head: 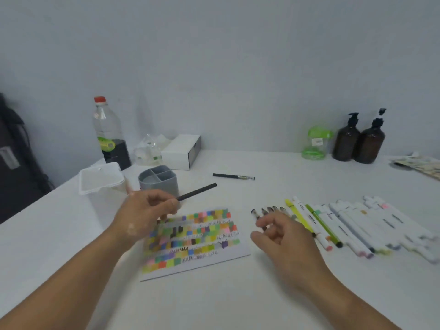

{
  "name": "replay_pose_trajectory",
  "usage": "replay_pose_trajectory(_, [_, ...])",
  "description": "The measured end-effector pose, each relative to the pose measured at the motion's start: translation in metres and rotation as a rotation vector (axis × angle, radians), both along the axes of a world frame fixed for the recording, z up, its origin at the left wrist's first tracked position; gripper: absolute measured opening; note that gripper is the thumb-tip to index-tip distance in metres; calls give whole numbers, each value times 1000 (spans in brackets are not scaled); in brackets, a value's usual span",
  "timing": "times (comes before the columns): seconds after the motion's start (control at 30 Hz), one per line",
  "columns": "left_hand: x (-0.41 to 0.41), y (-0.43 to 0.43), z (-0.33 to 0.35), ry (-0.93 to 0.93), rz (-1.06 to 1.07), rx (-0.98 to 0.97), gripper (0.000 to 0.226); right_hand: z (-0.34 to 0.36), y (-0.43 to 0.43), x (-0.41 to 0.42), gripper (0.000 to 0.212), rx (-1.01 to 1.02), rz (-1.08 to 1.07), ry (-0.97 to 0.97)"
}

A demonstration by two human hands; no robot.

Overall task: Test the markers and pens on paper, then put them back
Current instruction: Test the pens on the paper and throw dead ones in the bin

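Note:
My left hand (147, 210) pinches a thin black pen (198, 191) above the top left of the paper (235, 252), which is covered in rows of colour swatches. The pen points up and to the right, near the grey divided pen holder (158, 179). My right hand (283, 236) hovers just right of the paper with fingers loosely curled and nothing in it. Beside its fingertips lies a short row of dark-tipped pens (269, 210). A long row of markers (357, 225), mostly white with coloured ends, lies on the table to the right. Another black pen (233, 176) lies farther back.
On the white table (214, 303) a clear lidded plastic box (101, 181) stands left of the holder. Behind are a large bottle with a red cap (109, 132), a white tissue box (182, 151), a green-lidded jar (316, 142) and two brown pump bottles (359, 139).

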State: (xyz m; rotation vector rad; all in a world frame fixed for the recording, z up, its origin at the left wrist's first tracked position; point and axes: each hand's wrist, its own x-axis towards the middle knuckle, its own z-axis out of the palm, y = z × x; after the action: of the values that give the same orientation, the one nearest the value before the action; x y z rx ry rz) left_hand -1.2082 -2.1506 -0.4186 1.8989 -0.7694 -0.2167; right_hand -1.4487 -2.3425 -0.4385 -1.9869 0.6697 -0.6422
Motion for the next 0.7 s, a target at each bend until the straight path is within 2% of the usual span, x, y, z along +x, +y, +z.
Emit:
replay_pose_trajectory(0.1, [-18,72,2,62,70,-100,9,-2,43,-24,11,-153,135,65])
replay_pose_trajectory(0.2, [-58,158,-16,122,123,-133,39,-4,101,-43,7,-254,319,78])
replay_pose_trajectory(0.27, [-88,218,-41,196,178,-131,44,-9,139,-53,12,-343,465,90])
replay_pose_trajectory(0.33, [-119,273,-72,319,238,-151,36,-19,173,-60,20,-436,587,108])
replay_pose_trajectory(0.43, [-158,339,-123,516,371,-214,16,-42,212,-64,15,-514,724,127])
replay_pose_trajectory(0.7, [-228,430,-250,910,828,-109,12,-131,276,-46,6,-472,904,417])
